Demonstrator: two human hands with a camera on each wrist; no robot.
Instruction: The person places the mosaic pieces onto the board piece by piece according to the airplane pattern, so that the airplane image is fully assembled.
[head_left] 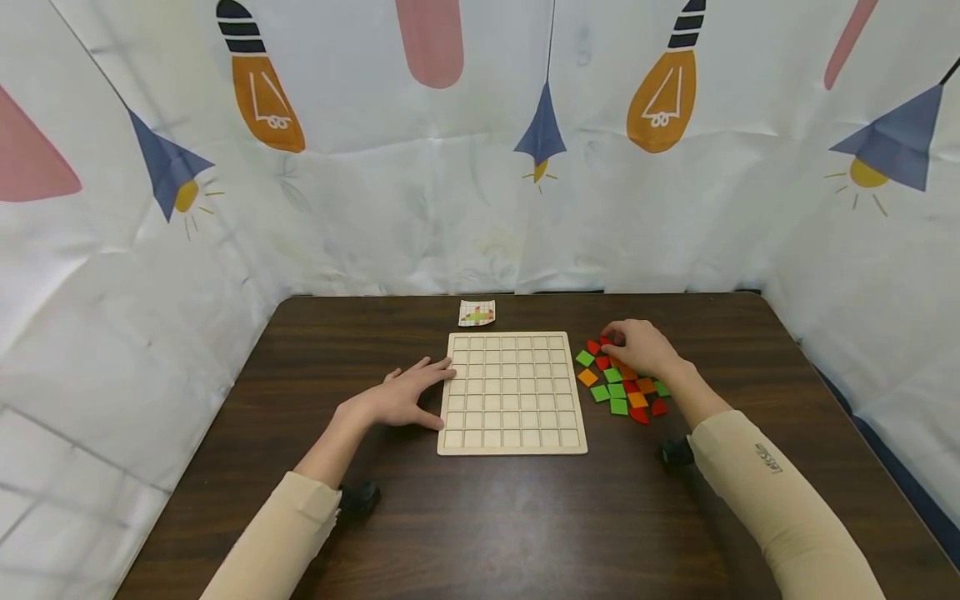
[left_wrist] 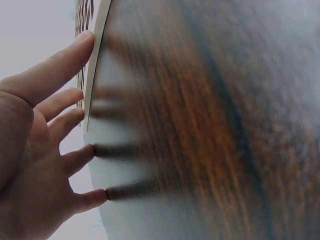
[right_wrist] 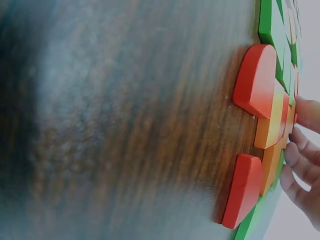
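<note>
The left hand (head_left: pixel 405 395) spreads its fingers against the pale wooden grid board (head_left: pixel 512 398) on the dark-brown tabletop (head_left: pixel 517 521), while the right hand (head_left: pixel 642 347), fingers bent, grip unclear, could scatter the flat red, green and orange tiles (head_left: pixel 618 407) alongside by brushing neighbours.

The head camera looks forward and down from above the near side of the wood-grain table (head_left: pixel 480 517), far enough back to hold 2 sleeves (head_left: pixel 783 492), the gridded wooden board (head_left: pixel 517 387) and the printed fabric backdrop (head_left: pixel 435 217). The 2 wrist cameras sit low and close, the table tipped sideways: the left faces the left hand (left_wrist: pixel 40 160) at the board's edge, the right faces the right hand (right_wrist: pixel 306 167) beyond red and orange tiles (right_wrist: pixel 257 82). The head view shares these 2 areas.
</note>
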